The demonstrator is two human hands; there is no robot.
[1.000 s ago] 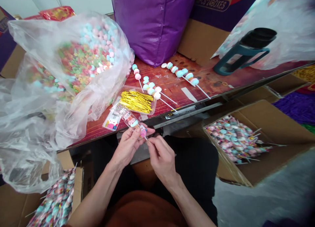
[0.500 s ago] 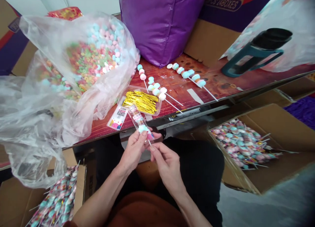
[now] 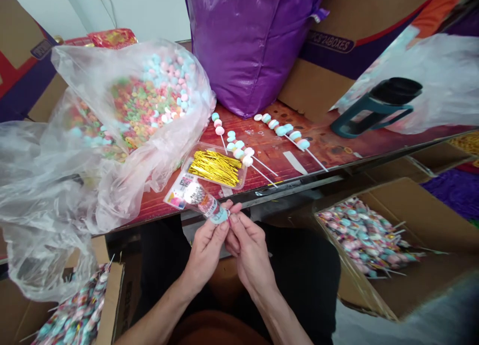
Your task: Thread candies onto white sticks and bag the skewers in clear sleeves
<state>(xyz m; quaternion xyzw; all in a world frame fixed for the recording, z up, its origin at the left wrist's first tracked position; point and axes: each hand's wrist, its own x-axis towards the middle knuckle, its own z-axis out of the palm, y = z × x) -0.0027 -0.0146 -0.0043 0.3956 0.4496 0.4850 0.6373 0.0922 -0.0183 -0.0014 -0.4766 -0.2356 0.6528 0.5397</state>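
Note:
A candy skewer in a clear printed bag is tilted over the table edge, its top toward the table. My left hand grips its lower part between thumb and fingers. Pressed close beside it, my right hand pinches the gathered bottom of the bag; the stick there is mostly hidden by my fingers. Just beyond lies a clear plastic tray of gold twist ties. Flat printed bags lie left of the tray, partly behind the held skewer. Unwrapped candy skewers rest beside and behind the tray.
A big clear bag of loose candies covers the table's left. Behind stands a purple bag; a teal-handled bottle is at right. Cardboard boxes of wrapped skewers stand low at right and left.
My right hand has moved up against the left, from the stick to the bag's bottom, which now looks gathered. The bagged skewer leans further left. The camera view has tilted slightly upward.

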